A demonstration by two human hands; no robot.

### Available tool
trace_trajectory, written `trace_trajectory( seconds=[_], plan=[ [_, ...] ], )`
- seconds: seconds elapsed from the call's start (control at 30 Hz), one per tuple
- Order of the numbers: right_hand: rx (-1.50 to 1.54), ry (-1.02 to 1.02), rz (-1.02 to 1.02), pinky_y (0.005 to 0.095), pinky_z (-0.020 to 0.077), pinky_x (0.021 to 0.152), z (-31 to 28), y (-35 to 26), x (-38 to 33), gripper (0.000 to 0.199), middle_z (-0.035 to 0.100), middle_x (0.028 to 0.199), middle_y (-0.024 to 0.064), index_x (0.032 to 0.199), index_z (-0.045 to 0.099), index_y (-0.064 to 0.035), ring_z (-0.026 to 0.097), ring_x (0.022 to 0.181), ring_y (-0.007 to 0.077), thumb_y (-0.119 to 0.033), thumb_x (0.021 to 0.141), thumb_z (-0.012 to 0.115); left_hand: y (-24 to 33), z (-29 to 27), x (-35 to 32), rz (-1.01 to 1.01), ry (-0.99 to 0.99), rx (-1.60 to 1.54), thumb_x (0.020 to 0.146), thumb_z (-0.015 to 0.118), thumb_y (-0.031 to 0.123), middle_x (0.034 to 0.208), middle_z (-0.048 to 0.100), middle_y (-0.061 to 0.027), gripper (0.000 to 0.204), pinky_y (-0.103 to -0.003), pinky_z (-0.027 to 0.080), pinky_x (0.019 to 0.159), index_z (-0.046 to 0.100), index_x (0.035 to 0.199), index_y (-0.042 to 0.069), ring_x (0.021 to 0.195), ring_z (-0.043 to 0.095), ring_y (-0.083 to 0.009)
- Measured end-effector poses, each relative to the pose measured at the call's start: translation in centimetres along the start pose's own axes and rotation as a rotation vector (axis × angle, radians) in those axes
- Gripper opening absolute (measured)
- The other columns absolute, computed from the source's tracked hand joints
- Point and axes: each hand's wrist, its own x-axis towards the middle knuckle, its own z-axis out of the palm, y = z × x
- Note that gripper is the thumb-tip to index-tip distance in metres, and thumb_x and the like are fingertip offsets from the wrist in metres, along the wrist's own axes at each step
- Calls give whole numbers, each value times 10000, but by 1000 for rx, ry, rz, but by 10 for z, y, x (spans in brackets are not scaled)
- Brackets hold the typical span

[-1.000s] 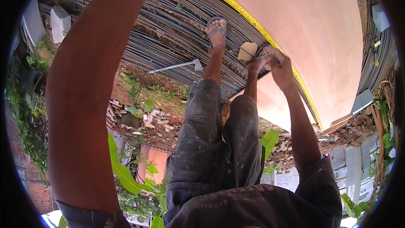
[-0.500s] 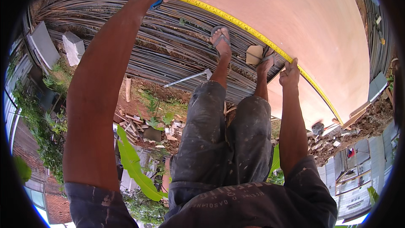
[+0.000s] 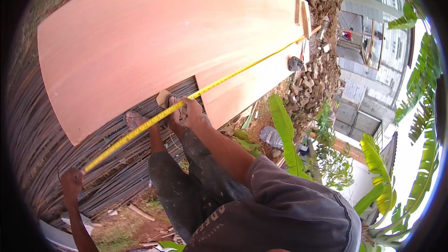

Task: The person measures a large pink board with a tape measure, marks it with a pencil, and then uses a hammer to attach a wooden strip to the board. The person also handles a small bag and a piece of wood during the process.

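Observation:
A yellow tape measure (image 3: 136, 130) is drawn out in a long line from lower left to upper right. At its near end my left hand (image 3: 72, 182) is closed, above the steel bars and off the corner of the large plywood sheet (image 3: 135, 42); the tape's case is hidden there. My right hand (image 3: 192, 112) pinches the blade partway along, over my foot and beside a smaller plywood sheet (image 3: 233, 95). Beyond it, the blade crosses the smaller sheet and reaches wooden strips (image 3: 305, 18) at the far end.
Long thin steel bars (image 3: 112, 154) lie under the sheets and my sandalled feet. Broken stones (image 3: 303, 84) and a dark lump (image 3: 295, 64) sit by the far end. A clear plastic bottle (image 3: 271, 136) and banana leaves (image 3: 285, 135) are to my right.
The view has turned toward the right. My left hand has drawn the tape's near end off the large sheet's edge, out over the bars. My right hand still grips the blade.

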Motion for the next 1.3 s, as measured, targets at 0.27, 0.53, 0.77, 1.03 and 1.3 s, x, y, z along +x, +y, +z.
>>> trace_trajectory(
  seconds=[0.27, 0.53, 0.77, 1.03, 1.3],
  plan=[
    [277, -27, -232, 233, 309, 407, -98, -125, -71, 275, 609, 809, 26, 939, 520, -146, 324, 463, 64, -412, 978, 578, 105, -49, -70, 146, 53, 54, 911, 564, 533, 692, 626, -182, 542, -485, 470, 631, 695, 727, 40, 683, 618, -399],
    [-172, 26, -53, 293, 324, 389, -113, -84, -114, 386, 474, 659, 9, 830, 624, -48, 400, 458, 113, -421, 909, 681, 294, -127, -111, -134, -391, 88, 859, 643, 340, 820, 633, -107, 330, -431, 447, 705, 644, 997, 40, 760, 572, -272],
    [33, -339, 22, 299, 286, 406, -72, -76, -147, 391, 386, 560, 27, 937, 689, -97, 390, 473, 135, -484, 895, 667, 435, -143, -135, -177, -310, -13, 850, 537, 267, 633, 651, -126, 292, -416, 462, 586, 693, 760, 37, 593, 611, -233],
    [380, -294, -7, 253, 317, 360, -105, -143, -149, 262, 622, 697, 18, 957, 627, -127, 356, 412, 82, -387, 938, 647, 461, -145, -148, -149, -270, -40, 865, 532, 289, 645, 652, -124, 316, -409, 465, 602, 694, 779, 32, 606, 613, -231],
    [212, -113, 62, 259, 333, 363, -134, -143, -128, 152, 653, 719, 34, 906, 605, -100, 404, 441, 100, -239, 962, 577, 471, -141, -166, -167, -243, -56, 881, 528, 311, 657, 654, -123, 340, -402, 468, 617, 695, 798, 26, 620, 615, -230]
  ],
)
